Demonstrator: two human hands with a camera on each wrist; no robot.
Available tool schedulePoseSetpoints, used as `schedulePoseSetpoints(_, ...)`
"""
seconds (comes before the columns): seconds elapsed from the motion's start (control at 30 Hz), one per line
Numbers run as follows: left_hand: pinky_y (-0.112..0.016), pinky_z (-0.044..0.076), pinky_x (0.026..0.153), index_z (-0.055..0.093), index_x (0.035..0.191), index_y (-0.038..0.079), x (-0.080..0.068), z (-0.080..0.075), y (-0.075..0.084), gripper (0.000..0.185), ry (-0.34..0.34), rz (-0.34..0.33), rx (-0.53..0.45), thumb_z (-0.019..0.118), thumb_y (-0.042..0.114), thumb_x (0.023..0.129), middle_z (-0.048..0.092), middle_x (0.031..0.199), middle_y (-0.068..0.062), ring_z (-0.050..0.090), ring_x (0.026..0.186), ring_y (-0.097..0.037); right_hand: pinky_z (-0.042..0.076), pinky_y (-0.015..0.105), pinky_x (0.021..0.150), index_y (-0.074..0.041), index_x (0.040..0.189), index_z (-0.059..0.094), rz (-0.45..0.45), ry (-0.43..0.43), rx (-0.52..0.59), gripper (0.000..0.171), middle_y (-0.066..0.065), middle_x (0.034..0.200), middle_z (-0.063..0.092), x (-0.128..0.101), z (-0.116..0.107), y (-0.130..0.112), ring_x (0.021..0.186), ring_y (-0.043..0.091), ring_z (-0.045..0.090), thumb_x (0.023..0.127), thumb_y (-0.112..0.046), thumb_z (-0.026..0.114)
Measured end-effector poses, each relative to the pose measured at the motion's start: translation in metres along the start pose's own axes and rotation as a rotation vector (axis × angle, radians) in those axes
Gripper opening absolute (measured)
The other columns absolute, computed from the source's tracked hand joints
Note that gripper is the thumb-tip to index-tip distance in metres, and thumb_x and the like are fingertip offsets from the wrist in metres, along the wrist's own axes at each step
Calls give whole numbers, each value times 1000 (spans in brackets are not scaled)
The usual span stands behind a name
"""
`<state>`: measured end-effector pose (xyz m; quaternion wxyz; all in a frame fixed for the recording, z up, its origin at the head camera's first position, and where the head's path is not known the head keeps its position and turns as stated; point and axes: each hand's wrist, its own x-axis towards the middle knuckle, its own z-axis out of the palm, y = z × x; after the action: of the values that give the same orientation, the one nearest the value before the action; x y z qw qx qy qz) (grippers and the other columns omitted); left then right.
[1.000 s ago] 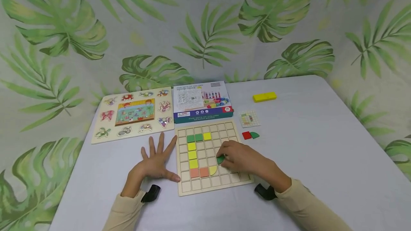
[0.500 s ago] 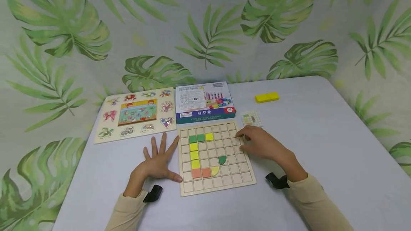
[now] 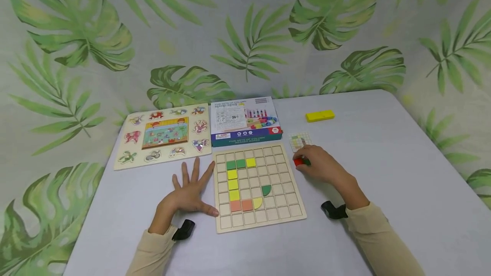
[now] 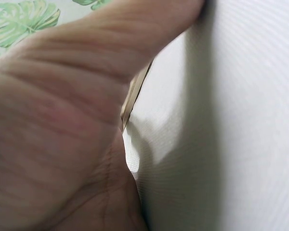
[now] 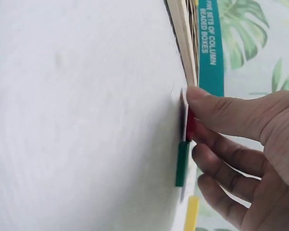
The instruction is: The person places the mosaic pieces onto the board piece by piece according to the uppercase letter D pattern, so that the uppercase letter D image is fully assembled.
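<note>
A wooden grid board (image 3: pixel 281 199) lies on the table. It carries green, yellow and salmon square tiles, a yellow quarter-round tile (image 3: pixel 256 202) and a green quarter-round tile (image 3: pixel 266 190). My left hand (image 3: pixel 190 191) lies flat with its fingers spread, and the thumb is against the board's left edge (image 4: pixel 134 94). Right of the board, my right hand (image 3: pixel 308 159) pinches a red tile (image 3: pixel 298 162) (image 5: pixel 190 126) between thumb and fingers as it lies on the table. A green tile (image 5: pixel 182 163) lies right beside the red one.
A small pattern card (image 3: pixel 299 140) lies just beyond the right hand, and a yellow block (image 3: pixel 320 116) farther back. A blue-and-teal game box (image 3: pixel 245 120) (image 5: pixel 211 48) sits behind the board, with an animal peg puzzle (image 3: pixel 165 135) to its left. Leaf-print cloth hangs behind.
My right hand left the green quarter-round tile in the board, then moved right and back to the loose tiles and took hold of the red one. The left hand stayed put.
</note>
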<state>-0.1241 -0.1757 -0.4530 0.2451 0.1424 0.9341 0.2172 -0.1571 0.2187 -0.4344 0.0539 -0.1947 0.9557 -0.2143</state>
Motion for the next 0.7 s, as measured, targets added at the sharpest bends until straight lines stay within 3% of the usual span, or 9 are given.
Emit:
schedulePoseSetpoints(0.17,-81,-20,100,3,163,24,0,-1,1,142,2,-1,6,90,61,57,-27,162,-24,-38,137,-57,53,39,82,-8,106,71,-6,-1,43,25,3,98,70,1,4,-25,88,20,61,85,-17,80)
schedulePoseSetpoints(0.37,-82,-20,100,3,163,23,-1,-1,1,142,3,5,10,90,61,57,-27,162,-25,-37,137,-57,52,32,80,-13,105,72,-117,-108,62,22,-6,92,67,7,20,-63,86,12,58,87,-25,79)
schedulePoseSetpoints(0.53,-81,-21,100,3,163,23,-1,-1,3,142,2,6,-2,90,60,57,-26,162,-25,-38,137,-57,50,29,77,-17,100,75,-134,-154,16,16,-9,87,63,11,29,-73,83,10,53,88,-26,79)
schedulePoseSetpoints(0.7,-81,-21,100,3,163,23,-2,-1,2,142,2,3,7,90,60,57,-27,162,-25,-38,137,-57,54,31,81,-15,98,77,-195,-150,3,13,-7,89,67,10,30,-80,85,10,57,87,-23,79)
